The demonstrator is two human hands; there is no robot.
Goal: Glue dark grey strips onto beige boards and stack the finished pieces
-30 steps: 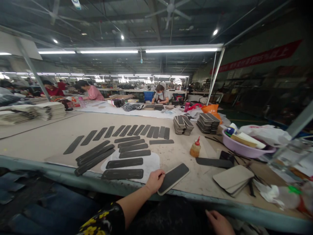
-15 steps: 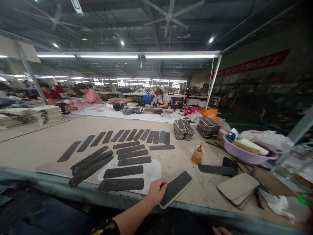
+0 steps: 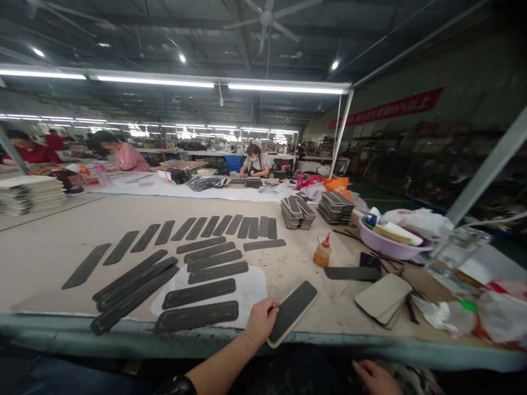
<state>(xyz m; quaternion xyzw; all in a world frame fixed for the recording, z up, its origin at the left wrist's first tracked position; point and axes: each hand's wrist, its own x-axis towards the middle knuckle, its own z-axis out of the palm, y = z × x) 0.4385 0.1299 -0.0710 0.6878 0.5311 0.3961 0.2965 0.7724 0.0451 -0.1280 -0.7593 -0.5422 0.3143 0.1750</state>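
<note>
My left hand (image 3: 262,321) is closed at the left edge of a dark rectangular panel with a pale rim (image 3: 293,312), which lies slanted at the table's front edge. Low in the view, my right hand (image 3: 375,378) is partly cut off by the frame. Its visible fingers look loosely stretched out, and I see nothing in them. Left of the panel, several dark strips with rounded ends (image 3: 200,293) lie in rows, some on a white sheet (image 3: 257,285). Beyond the panel stands a squeeze bottle with a red tip and amber contents (image 3: 322,255).
Stacks of rimmed panels (image 3: 297,213) stand farther back. To the right are a purple basin (image 3: 389,247) of odds and ends, beige rounded pieces (image 3: 382,299), a loose dark strip (image 3: 349,273) and plastic bags (image 3: 504,312). A co-worker (image 3: 254,162) sits across the table.
The camera view has turned to the right, so most things sit farther left. More of my right hand shows at the bottom. My left hand stays at the panel's edge.
</note>
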